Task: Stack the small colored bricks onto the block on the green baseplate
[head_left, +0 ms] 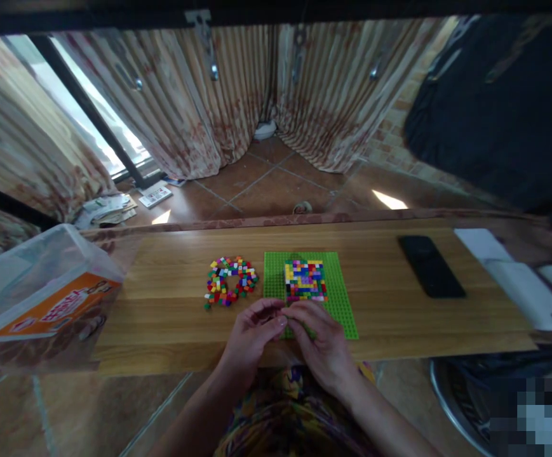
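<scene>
In the head view, the left hand (256, 325) and right hand (321, 336) met over the near part of the green baseplate (343, 312), fingertips drawn close; whether either grip had hold of anything, I could not tell. The brick block (305, 279) sat farther back on it, loose bricks (248, 279) left on the desk (161, 285). Such small pieces probably called for light, square fingertip pressure.
</scene>
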Demonstrator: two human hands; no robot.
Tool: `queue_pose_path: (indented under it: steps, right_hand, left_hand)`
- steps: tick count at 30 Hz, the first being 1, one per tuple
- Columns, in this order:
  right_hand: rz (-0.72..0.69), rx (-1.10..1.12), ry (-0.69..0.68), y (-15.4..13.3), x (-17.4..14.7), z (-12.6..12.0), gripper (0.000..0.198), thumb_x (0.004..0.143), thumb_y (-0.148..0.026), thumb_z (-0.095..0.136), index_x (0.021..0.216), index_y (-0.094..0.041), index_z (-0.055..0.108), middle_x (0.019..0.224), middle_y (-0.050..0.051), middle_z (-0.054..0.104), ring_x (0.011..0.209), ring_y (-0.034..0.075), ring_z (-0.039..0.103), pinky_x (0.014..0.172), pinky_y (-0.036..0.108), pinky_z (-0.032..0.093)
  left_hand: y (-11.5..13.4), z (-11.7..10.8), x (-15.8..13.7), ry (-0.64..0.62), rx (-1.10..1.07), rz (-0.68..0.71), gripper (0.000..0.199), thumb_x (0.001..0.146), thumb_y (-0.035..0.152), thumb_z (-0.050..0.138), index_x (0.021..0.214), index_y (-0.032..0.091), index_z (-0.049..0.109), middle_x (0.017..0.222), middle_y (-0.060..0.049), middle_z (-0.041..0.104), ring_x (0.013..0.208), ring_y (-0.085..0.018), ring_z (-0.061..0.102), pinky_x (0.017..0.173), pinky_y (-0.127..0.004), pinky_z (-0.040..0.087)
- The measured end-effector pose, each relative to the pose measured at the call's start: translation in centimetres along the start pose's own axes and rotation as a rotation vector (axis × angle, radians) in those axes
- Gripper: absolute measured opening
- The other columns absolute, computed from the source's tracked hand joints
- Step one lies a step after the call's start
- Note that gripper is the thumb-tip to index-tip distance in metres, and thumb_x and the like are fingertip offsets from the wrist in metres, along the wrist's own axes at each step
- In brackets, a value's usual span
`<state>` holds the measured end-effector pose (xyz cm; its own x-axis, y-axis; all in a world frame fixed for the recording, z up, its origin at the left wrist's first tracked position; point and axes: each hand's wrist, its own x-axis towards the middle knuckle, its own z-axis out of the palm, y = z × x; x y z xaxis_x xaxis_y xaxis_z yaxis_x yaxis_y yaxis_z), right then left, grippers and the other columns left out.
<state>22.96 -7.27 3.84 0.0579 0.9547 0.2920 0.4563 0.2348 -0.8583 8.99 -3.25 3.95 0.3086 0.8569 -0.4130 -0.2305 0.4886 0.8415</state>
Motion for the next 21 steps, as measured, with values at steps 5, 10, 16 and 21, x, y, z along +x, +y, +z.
queue_pose_path:
  steps: [5, 10, 16, 21]
  right_hand:
    - [0.064, -0.091, 0.181, 2.0, 0.3, -2.1, 0.018, 0.092, -0.027, 0.055, 0.101, -0.029, 0.07, 0.104, 0.005, 0.066, 0.099, 0.019, 0.062, 0.086, 0.036, 0.052]
    - [0.126, -0.123, 0.352, 4.3, 1.5, -3.5, 0.019, 0.088, -0.037, 0.058, 0.097, -0.029, 0.073, 0.108, 0.006, 0.06, 0.103, 0.023, 0.059, 0.088, 0.042, 0.052]
    - [0.066, -0.162, 0.279, 4.8, 3.3, -2.6, 0.018, 0.089, -0.034, 0.057, 0.098, -0.031, 0.073, 0.12, 0.007, 0.056, 0.113, 0.025, 0.053, 0.097, 0.048, 0.046]
    - [0.077, -0.188, 0.281, 5.6, 3.8, -2.4, 0.017, 0.087, -0.029, 0.059, 0.095, -0.031, 0.074, 0.123, 0.006, 0.055, 0.118, 0.025, 0.05, 0.101, 0.049, 0.041]
  left_hand:
    - [-0.2, 0.6, 0.8, 0.025, 0.148, 0.049, 0.037, 0.068, 0.039, 0.077, 0.094, 0.015, 0.067, 0.074, -0.001, 0.064, 0.059, -0.009, 0.053, 0.053, -0.02, 0.042]
    - [-0.4, 0.7, 1.6, 0.023, 0.335, 0.145, 0.037, 0.072, 0.04, 0.071, 0.101, 0.017, 0.066, 0.078, -0.002, 0.064, 0.061, -0.01, 0.055, 0.052, -0.02, 0.041]
    - [0.1, 1.8, 1.9, -0.096, 0.453, 0.153, 0.048, 0.078, 0.029, 0.063, 0.124, 0.017, 0.057, 0.079, -0.002, 0.065, 0.065, -0.013, 0.058, 0.056, -0.022, 0.043]
    - [0.6, 3.1, 2.6, -0.222, 0.524, 0.143, 0.056, 0.081, 0.025, 0.06, 0.135, 0.016, 0.047, 0.072, 0.0, 0.064, 0.064, -0.014, 0.057, 0.058, -0.024, 0.042]
